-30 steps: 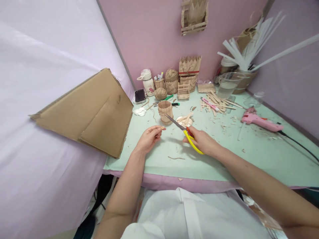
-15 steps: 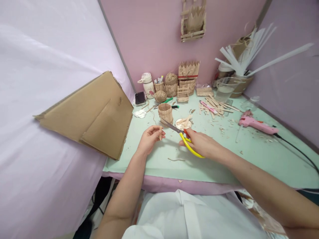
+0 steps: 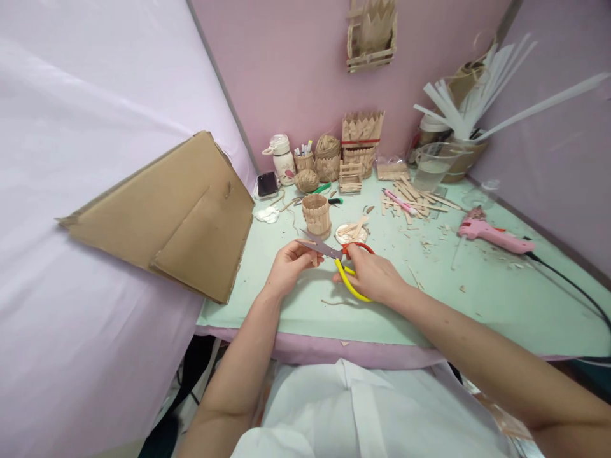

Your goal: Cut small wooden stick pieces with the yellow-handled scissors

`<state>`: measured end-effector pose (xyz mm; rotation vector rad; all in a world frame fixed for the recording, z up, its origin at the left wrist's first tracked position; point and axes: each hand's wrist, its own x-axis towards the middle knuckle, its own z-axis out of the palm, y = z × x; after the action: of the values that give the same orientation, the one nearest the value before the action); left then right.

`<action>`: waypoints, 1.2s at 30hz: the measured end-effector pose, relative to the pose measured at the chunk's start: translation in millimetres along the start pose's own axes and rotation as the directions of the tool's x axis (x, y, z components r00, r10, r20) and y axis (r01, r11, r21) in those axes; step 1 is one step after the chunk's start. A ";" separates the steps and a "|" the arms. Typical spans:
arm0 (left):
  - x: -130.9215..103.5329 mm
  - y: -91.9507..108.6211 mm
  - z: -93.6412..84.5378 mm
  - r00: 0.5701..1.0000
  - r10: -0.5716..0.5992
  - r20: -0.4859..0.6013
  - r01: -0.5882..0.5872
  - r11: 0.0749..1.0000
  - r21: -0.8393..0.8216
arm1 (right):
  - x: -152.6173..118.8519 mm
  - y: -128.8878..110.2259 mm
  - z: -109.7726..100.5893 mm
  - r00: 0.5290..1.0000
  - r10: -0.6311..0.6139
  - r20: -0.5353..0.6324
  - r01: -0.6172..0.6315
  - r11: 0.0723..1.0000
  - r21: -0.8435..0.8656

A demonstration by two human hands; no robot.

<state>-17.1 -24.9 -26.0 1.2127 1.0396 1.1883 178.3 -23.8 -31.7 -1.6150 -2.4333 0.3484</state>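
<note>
My left hand (image 3: 292, 268) pinches a small piece of wooden stick (image 3: 315, 259) in front of a round stick-covered cup (image 3: 316, 216). Scissors (image 3: 354, 285) with yellow and red handles are in my right hand (image 3: 375, 272), the blades parted and pointing left over my left fingertips. Whether the blades touch the stick piece cannot be made out. Behind my right hand lies a round white dish (image 3: 352, 234) with stick pieces on it. A short length of twine (image 3: 337, 303) rests on the table near my hands.
A cardboard sheet (image 3: 191, 222) leans at the left. Loose sticks (image 3: 415, 198), a cutter and wood scraps lie right of centre, with a pink glue gun (image 3: 496, 236) and its cord farther right. A bottle (image 3: 282, 160), twine balls and stick crafts line the back.
The scissors and my right hand have moved left, bringing the blades over my left fingers. My left hand has turned slightly, still pinching the stick piece.
</note>
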 end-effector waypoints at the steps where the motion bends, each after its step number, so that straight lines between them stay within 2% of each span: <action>1: 0.1 -0.3 0.1 1.000 0.000 0.000 0.000 1.000 -0.004 | -0.3 -0.1 0.2 1.000 0.000 0.001 0.000 1.000 -0.002; 21: -0.5 -0.7 0.3 0.999 0.037 0.036 -0.039 0.998 0.059 | -4.8 -2.0 -3.7 0.997 -0.003 0.071 0.007 0.999 -0.050; 36: 2.6 -5.1 -10.5 0.995 -0.078 0.060 0.070 0.990 0.126 | -6.4 11.9 -7.8 0.991 -0.080 0.107 0.085 0.995 -0.049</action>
<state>-26.7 -21.0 -32.0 1.2888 1.1135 1.0332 193.5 -24.6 -28.1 -1.5478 -2.5996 0.3661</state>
